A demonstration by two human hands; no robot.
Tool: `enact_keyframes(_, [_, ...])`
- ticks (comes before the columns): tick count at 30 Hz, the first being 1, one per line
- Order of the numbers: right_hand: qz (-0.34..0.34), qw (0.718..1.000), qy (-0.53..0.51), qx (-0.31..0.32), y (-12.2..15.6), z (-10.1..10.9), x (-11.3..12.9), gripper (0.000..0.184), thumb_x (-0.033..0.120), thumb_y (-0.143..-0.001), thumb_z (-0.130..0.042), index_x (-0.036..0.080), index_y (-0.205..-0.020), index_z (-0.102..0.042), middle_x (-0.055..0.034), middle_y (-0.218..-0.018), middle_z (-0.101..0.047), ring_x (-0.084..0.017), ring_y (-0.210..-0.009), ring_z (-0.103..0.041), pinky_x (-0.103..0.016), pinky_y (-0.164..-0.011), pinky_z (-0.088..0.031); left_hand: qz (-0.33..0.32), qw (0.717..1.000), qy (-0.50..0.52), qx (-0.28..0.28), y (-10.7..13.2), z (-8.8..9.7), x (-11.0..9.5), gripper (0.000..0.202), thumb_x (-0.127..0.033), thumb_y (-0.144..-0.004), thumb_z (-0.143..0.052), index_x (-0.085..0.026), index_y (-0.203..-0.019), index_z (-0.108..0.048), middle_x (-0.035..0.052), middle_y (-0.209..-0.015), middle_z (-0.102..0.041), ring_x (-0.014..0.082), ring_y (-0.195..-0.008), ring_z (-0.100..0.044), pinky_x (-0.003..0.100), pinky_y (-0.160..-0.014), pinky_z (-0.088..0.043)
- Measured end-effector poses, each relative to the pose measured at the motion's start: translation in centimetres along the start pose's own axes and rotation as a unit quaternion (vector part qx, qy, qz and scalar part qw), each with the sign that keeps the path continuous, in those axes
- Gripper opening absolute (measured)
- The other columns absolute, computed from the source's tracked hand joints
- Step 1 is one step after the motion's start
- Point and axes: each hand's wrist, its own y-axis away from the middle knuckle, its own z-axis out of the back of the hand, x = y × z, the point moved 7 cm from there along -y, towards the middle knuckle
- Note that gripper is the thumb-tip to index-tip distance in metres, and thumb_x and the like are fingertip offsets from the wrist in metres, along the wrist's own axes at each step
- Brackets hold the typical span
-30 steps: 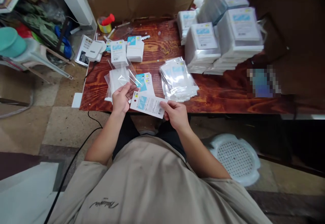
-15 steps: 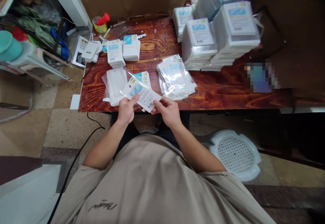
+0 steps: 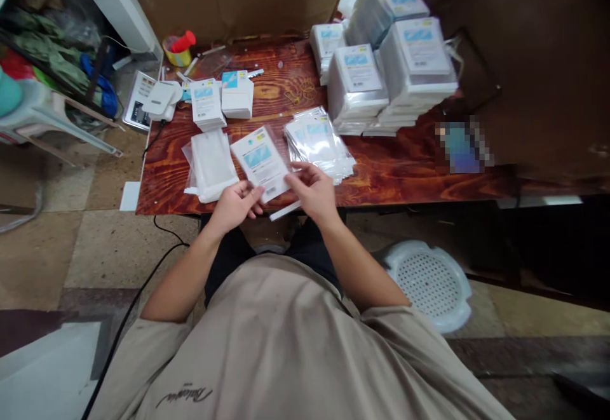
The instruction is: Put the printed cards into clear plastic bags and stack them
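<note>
A white printed card [image 3: 263, 164] with a blue picture and a yellow mark lies in a clear plastic bag just over the table's front edge. My left hand [image 3: 234, 205] pinches its lower left corner, thumb on top. At its lower right edge, my right hand [image 3: 313, 191] grips the bagged card between thumb and fingers. A narrow white strip [image 3: 284, 210] shows below the card, by my right hand; what it belongs to is unclear. Left of the card sits a stack of clear bags [image 3: 212, 166]. To the right, a loose pile of filled bags [image 3: 321, 140] touches or nearly touches my right fingers.
Two card stacks [image 3: 207, 103] [image 3: 237, 94] stand farther back on the wooden table [image 3: 400, 182]. Tall stacks of bagged cards [image 3: 414, 51] rise at the back right. Rubber bands [image 3: 302, 91], a tape roll [image 3: 178, 54] and a white plastic stool [image 3: 431, 283] are around.
The card has turned more upright and moved slightly away from me, both hands still on it. Other cards seen behind it are no longer visible. The whole view has shifted a little.
</note>
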Motion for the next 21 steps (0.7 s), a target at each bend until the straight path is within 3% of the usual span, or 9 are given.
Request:
enact_keyframes(2, [0.019,0.990,0.093,-0.106,-2.3,3.9,0.2,0.044,0.042,-0.085,-0.062,0.016,-0.120,-0.060,-0.0060,-0.090,-0.069,-0.019,-0.080,-0.064,-0.035,-0.078,-0.054,-0.064,0.969,-0.159,-0.178,-1.3,4.3,-1.5,0.051,-0.061,-0.087,-0.069,-0.015,-0.110,-0.069,0.0115,-0.093,-0.072,0.0242,-0.083,-0.070,0.038,-0.081,-0.056])
enact_keyframes(4, [0.015,0.952,0.241,-0.186,-4.0,7.0,0.2,0.041,0.035,-0.086,-0.058,0.014,-0.121,-0.060,-0.0095,-0.094,-0.069,-0.024,-0.088,-0.064,-0.042,-0.086,-0.051,-0.060,0.886,-0.320,-0.332,-2.0,8.3,-2.5,0.053,-0.048,-0.085,-0.074,-0.012,-0.122,-0.064,0.0177,-0.117,-0.068,0.0327,-0.117,-0.063,0.046,-0.107,-0.046])
enact_keyframes(6, [0.018,0.895,0.380,-0.231,-4.9,8.5,0.5,0.040,0.030,-0.084,-0.060,0.011,-0.119,-0.063,-0.0175,-0.109,-0.068,-0.033,-0.108,-0.060,-0.051,-0.098,-0.045,0.005,0.849,-0.393,-0.352,-3.3,11.0,-2.0,0.063,-0.046,-0.081,-0.078,-0.006,-0.127,-0.060,0.0245,-0.129,-0.062,0.0381,-0.131,-0.054,0.049,-0.115,-0.039])
enact_keyframes(8, [0.071,0.860,0.451,-0.226,-4.7,7.7,1.4,0.040,0.030,-0.085,-0.062,0.009,-0.118,-0.066,-0.0231,-0.126,-0.063,-0.038,-0.122,-0.052,-0.055,-0.105,-0.039,0.059,0.847,-0.407,-0.336,-4.3,13.0,-1.3,0.072,-0.048,-0.077,-0.082,-0.005,-0.129,-0.056,0.0272,-0.134,-0.059,0.0397,-0.133,-0.052,0.049,-0.115,-0.039])
enact_keyframes(11, [0.223,0.861,0.457,-0.032,-2.9,1.7,2.7,0.038,0.035,-0.092,-0.063,0.012,-0.122,-0.068,-0.0196,-0.133,-0.063,-0.034,-0.126,-0.053,-0.050,-0.109,-0.039,0.081,0.840,-0.412,-0.344,-4.6,14.6,-1.3,0.087,-0.052,-0.067,-0.089,-0.004,-0.130,-0.054,0.0294,-0.139,-0.056,0.0423,-0.136,-0.050,0.050,-0.116,-0.038])
enact_keyframes(13, [0.297,0.824,0.457,0.152,-0.9,-3.3,3.0,0.041,0.040,-0.090,-0.071,0.015,-0.123,-0.069,-0.0163,-0.133,-0.065,-0.033,-0.127,-0.054,-0.048,-0.109,-0.039,0.082,0.833,-0.417,-0.353,-4.6,15.2,-1.5,0.096,-0.052,-0.060,-0.093,-0.003,-0.132,-0.053,0.0316,-0.141,-0.054,0.0447,-0.138,-0.049,0.051,-0.117,-0.038])
enact_keyframes(15, [0.317,0.772,0.478,0.273,0.5,-6.5,2.9,0.038,0.037,-0.087,-0.078,0.014,-0.117,-0.072,-0.0165,-0.130,-0.067,-0.034,-0.126,-0.055,-0.046,-0.106,-0.041,0.093,0.838,-0.412,-0.345,-4.8,15.7,-1.3,0.101,-0.050,-0.057,-0.095,-0.002,-0.135,-0.051,0.0321,-0.141,-0.055,0.0453,-0.135,-0.052,0.052,-0.114,-0.041])
enact_keyframes(18, [0.291,0.732,0.512,0.342,0.8,-8.2,2.7,0.019,0.027,-0.092,-0.072,0.011,-0.101,-0.073,-0.0170,-0.113,-0.071,-0.029,-0.110,-0.063,-0.038,-0.096,-0.045,0.102,0.864,-0.372,-0.324,-5.3,16.5,-0.4,0.096,-0.043,-0.056,-0.096,-0.004,-0.133,-0.054,0.0256,-0.130,-0.064,0.0378,-0.121,-0.063,0.045,-0.103,-0.049])
enact_keyframes(21, [0.287,0.701,0.540,0.366,1.2,-8.0,2.9,0.015,0.017,-0.098,-0.059,0.010,-0.100,-0.072,-0.0166,-0.107,-0.072,-0.026,-0.100,-0.067,-0.034,-0.086,-0.045,0.070,0.884,-0.315,-0.338,-5.2,17.3,0.2,0.069,-0.036,-0.065,-0.090,-0.007,-0.122,-0.062,0.0156,-0.113,-0.071,0.0253,-0.102,-0.068,0.035,-0.090,-0.053])
